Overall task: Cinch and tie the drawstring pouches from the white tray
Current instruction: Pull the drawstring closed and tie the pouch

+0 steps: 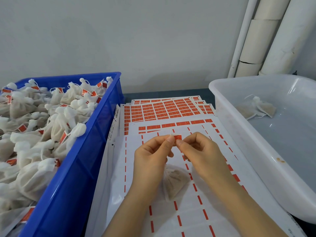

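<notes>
My left hand (152, 151) and my right hand (200, 149) meet at their fingertips over the label sheets and together pinch a small red label (177, 137) folded round a white drawstring end. Below the hands hangs a white mesh pouch (174, 182) filled with beige material, its neck hidden behind my left hand. The white tray (239, 134) stands at the right and holds two more pouches (256, 108) near its far end.
A blue crate (82, 159) at the left is heaped with tied, labelled pouches (56, 120). Sheets of red labels (167, 108) cover the table between crate and tray. White pipes (266, 36) run up the wall at the back right.
</notes>
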The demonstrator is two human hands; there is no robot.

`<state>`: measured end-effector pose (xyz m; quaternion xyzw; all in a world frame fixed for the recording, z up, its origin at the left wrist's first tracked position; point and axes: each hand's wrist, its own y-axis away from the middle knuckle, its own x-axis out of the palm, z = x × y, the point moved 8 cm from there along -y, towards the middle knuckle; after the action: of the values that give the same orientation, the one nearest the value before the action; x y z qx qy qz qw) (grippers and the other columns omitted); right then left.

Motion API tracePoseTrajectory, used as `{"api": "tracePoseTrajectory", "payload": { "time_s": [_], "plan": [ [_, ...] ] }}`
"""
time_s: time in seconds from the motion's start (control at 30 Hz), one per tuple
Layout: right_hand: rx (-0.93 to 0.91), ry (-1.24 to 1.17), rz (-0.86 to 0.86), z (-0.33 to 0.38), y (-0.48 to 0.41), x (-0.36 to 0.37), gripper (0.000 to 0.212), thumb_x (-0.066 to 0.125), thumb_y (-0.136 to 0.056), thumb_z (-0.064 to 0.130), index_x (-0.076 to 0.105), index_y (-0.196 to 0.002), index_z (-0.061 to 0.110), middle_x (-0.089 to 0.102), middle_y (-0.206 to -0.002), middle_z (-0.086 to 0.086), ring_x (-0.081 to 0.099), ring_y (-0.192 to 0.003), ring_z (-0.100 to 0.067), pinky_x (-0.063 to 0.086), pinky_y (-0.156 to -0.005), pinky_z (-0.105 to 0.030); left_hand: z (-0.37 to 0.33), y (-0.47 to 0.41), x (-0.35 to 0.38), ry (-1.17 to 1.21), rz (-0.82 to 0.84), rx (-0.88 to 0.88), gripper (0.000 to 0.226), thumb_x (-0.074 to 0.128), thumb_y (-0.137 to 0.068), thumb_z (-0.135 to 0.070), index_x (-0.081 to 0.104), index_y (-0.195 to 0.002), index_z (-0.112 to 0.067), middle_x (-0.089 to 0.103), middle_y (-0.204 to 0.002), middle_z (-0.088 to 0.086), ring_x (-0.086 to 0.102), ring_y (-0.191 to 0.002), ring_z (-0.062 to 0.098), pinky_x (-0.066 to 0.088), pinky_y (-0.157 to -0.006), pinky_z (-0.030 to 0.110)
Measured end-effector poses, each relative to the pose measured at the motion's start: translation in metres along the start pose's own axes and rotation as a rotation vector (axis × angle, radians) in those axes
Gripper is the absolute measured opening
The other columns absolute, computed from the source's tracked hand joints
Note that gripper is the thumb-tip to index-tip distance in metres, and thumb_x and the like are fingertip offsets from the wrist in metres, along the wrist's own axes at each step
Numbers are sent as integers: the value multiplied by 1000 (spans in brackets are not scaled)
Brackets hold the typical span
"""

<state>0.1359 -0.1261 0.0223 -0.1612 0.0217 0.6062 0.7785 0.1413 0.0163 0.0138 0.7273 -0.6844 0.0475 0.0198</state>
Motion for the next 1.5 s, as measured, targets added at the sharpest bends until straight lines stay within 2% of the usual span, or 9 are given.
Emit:
{"api": "tracePoseTrajectory", "payload": {
  "time_s": [0.1, 0.33, 0.73, 0.97, 1.1, 1.3, 1.4, 1.47, 1.5],
  "plan": [
    [-14, 52, -40, 3, 1, -3, 19, 65, -78, 40, 50, -75, 28, 58, -70, 17, 59, -65, -7, 40, -52, 1, 0, 0, 0, 4, -7, 5, 19, 61, -69, -44, 76, -76, -33, 69, -69, -8, 62, -62, 5, 49, -56, 14],
    [-86, 0, 19, 15, 2, -1, 16, 55, -67, 51, 56, -78, 38, 61, -75, 27, 59, -77, 8, 44, -61, 0, 1, -1, 0, -1, -3, 10, 23, 63, -67, -41, 74, -82, -28, 69, -71, -9, 61, -61, 5, 47, -54, 14],
    [-94, -75, 19, 13, 3, -2, 9, 65, -80, 31, 59, -81, 37, 64, -73, 26, 61, -76, 8, 45, -57, -3, 1, -3, 2, -34, 12, 37, 5, 65, -81, -26, 69, -80, -24, 70, -74, -12, 65, -72, 1, 50, -60, 8],
    [-162, -1, 82, 16, 6, 4, 11, 64, -82, 28, 57, -77, 36, 62, -81, 32, 59, -82, 11, 44, -64, -1, -3, -2, 0, -120, 34, 136, 9, 63, -87, -14, 66, -79, -19, 70, -76, -6, 65, -77, 8, 48, -63, 8],
    [-207, 70, 83, 16, 9, 9, 16, 62, -84, 24, 55, -75, 35, 62, -69, 24, 58, -80, 11, 41, -65, 1, -2, -2, 1, -169, 40, 161, 17, 61, -88, -9, 65, -76, -20, 68, -72, -7, 64, -75, 9, 51, -68, 11],
    [-160, 42, 139, 11, 4, 12, 16, 62, -85, 24, 56, -76, 36, 61, -69, 30, 57, -78, 13, 41, -62, 1, 4, -5, -1, -177, 35, 128, 17, 59, -89, -10, 63, -76, -21, 68, -75, -6, 65, -79, 13, 53, -69, 14],
    [-134, 41, 160, 11, 4, 13, 13, 61, -85, 27, 57, -78, 38, 62, -71, 26, 58, -77, 11, 43, -62, -1, 4, -6, -1, -178, 35, 125, 17, 60, -89, -11, 64, -76, -22, 68, -75, -6, 64, -79, 13, 51, -64, 11],
    [-91, 28, 183, 12, 3, 15, 6, 59, -80, 42, 55, -84, 42, 61, -79, 27, 58, -79, 10, 45, -62, -2, 4, -8, -4, -157, 5, 107, 14, 61, -88, -15, 65, -77, -23, 69, -76, -8, 64, -78, 10, 49, -59, 7],
    [-76, 36, 208, 11, 3, 17, 16, 56, -74, 52, 53, -88, 45, 59, -85, 30, 59, -81, 8, 45, -62, -3, 4, -9, -6, -123, -10, 89, 11, 62, -88, -18, 66, -79, -23, 70, -77, -9, 65, -79, 7, 48, -58, 6]
  ]
}}
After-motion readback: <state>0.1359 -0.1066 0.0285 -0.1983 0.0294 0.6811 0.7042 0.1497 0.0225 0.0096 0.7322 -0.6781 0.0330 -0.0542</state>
